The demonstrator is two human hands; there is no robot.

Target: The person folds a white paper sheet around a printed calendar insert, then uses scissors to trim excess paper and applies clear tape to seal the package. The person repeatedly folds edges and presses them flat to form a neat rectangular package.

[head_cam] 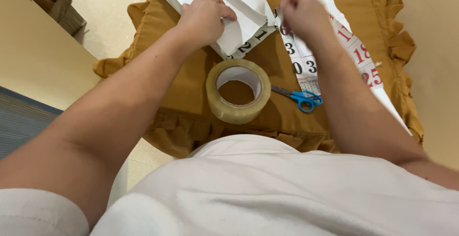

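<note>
The left hand (203,18) presses its closed fingers on folded white paper (239,6); the right hand (301,11) pinches a calendar sheet (306,59) above the tape roll (238,91) and scissors (301,97).

home, frilled cushion (287,116), tiled floor (114,21)

A printed calendar sheet (306,49) lies on the mustard cushion (287,116) — white paper, a grid of black and red numerals, its left part folded over to show the blank white back. At top left stand brown cardboard boxes (55,4) — partly cut off by the frame.
</note>
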